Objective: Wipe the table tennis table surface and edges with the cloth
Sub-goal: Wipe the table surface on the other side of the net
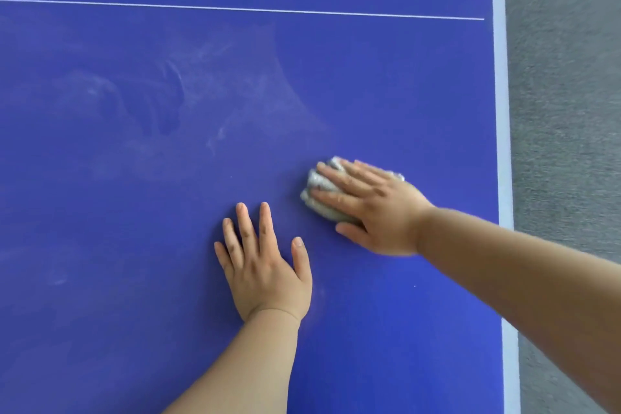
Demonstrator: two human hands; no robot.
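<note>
The blue table tennis table (141, 212) fills most of the view. My right hand (373, 205) lies flat with straight fingers on a bunched grey cloth (317, 182) and presses it onto the surface right of centre. Only the cloth's left part and a bit at the far side show past the fingers. My left hand (262, 265) rests palm down with spread fingers on the bare table, just left of and nearer than the cloth. Pale dusty smears (188, 84) cover the surface to the far left.
A thin white centre line (235, 8) crosses the table at the far side. A white edge stripe (504, 144) runs along the table's right side. Beyond that edge lies grey carpeted floor (568, 111).
</note>
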